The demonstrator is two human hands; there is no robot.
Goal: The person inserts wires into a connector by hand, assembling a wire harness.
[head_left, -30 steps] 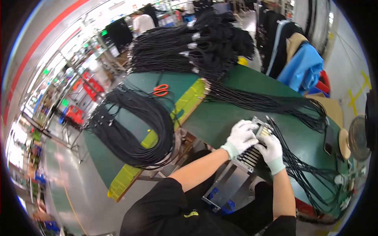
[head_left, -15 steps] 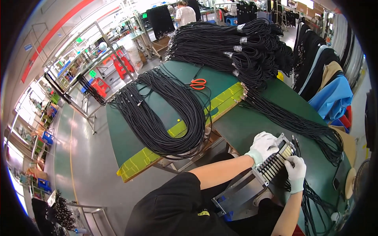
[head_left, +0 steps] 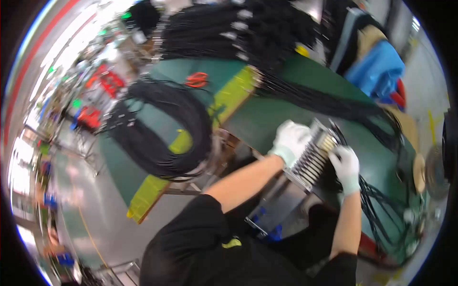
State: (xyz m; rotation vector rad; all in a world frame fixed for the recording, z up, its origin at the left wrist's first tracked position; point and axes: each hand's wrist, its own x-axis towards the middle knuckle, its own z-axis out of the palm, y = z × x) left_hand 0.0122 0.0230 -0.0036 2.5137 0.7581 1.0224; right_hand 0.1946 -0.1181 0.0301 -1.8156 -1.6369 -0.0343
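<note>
A metal rack (head_left: 305,172) with a row of pale slots and dark cable ends stands tilted at the near edge of the green table. My left hand (head_left: 290,141), in a white glove, is closed at the rack's upper left side, its bent fingers over the slots. On the opposite side my gloved right hand (head_left: 346,168) has thumb and fingers pinched together at the slots' right ends. What either hand holds is too small and blurred to make out. Black cables (head_left: 377,202) trail over the table beside my right wrist.
A thick looped bundle of black cables (head_left: 164,164) lies on the left table, near orange-handled scissors (head_left: 196,79). Yellow-green tape (head_left: 234,90) runs along the table edge. More cables (head_left: 205,35) are piled at the back; a thinner bundle (head_left: 329,102) stretches rightward. Blue cloth (head_left: 379,69) hangs at right.
The whole view has shifted and blurred, so the tables and bundles appear farther left and higher. Both hands remain at the rack, with little visible change in their grip.
</note>
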